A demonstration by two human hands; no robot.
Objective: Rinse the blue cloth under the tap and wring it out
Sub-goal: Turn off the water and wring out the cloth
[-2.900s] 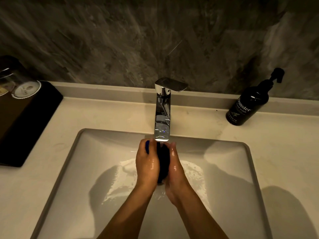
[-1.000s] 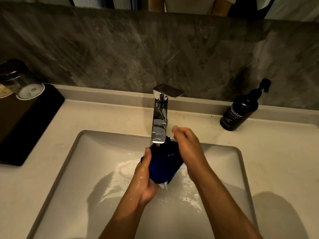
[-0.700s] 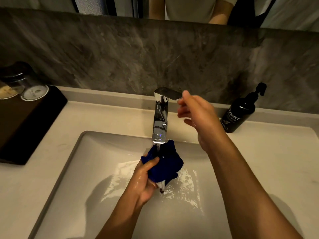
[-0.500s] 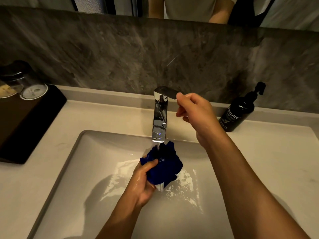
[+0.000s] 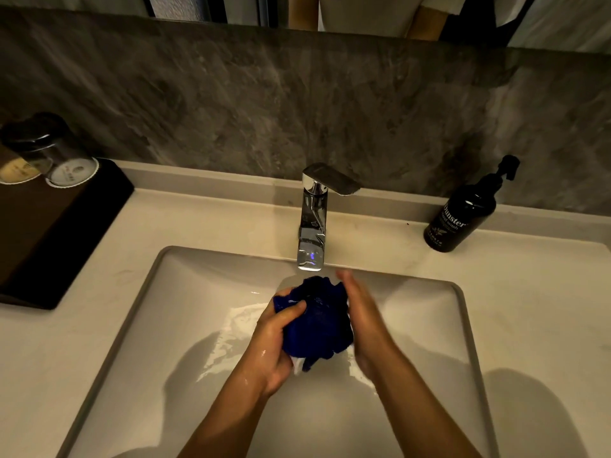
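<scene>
The wet blue cloth [image 5: 319, 320] is bunched into a ball over the white sink [image 5: 185, 325], just below the spout of the chrome tap [image 5: 312, 233]. My left hand [image 5: 276, 342] grips its left side, thumb across the top. My right hand [image 5: 365, 322] presses flat against its right side, slightly blurred. A white tag and some water hang from the cloth's underside. I see no stream from the spout.
A black hand-wash pump bottle [image 5: 463, 214] stands on the counter at the back right. A dark tray [image 5: 56, 226] with upturned glasses [image 5: 58, 157] sits at the left. A grey stone backsplash and a mirror edge rise behind the tap.
My right hand left the cloth, rose to the tap lever, then came back down against the cloth's right side. My left hand kept hold of the cloth under the spout.
</scene>
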